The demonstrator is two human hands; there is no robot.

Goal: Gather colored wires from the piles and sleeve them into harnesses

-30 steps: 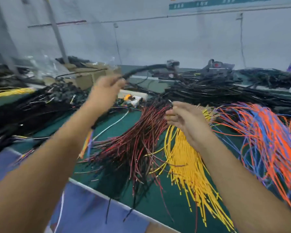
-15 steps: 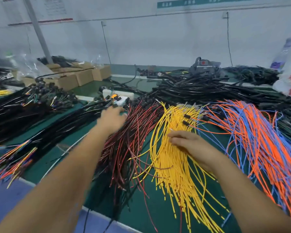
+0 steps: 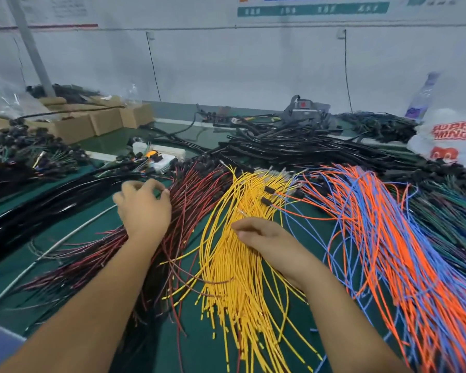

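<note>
A pile of dark red and black wires (image 3: 197, 195) lies left of centre on the green mat (image 3: 97, 205). My left hand (image 3: 143, 208) rests on its left edge, fingers curled and pinching into the red strands. Beside it fans a pile of yellow wires (image 3: 234, 270). My right hand (image 3: 264, 240) lies on top of that pile, thumb and forefinger pinched together on a yellow strand. To the right spreads a mixed pile of orange and blue wires (image 3: 388, 238). Black sleeving tubes (image 3: 293, 152) are heaped behind the piles.
Black sleeved harnesses (image 3: 38, 200) lie at the left, with a white cable (image 3: 65, 238) curving in front. Cardboard boxes (image 3: 76, 125) stand at the back left. A white printed bag (image 3: 452, 141) and a bottle (image 3: 423, 98) are at the back right. Dark green wires edge the far right.
My left hand came down from holding up a black sleeved harness, let it go at the left and settled on the red wires. My right hand lowered onto the yellow pile.
</note>
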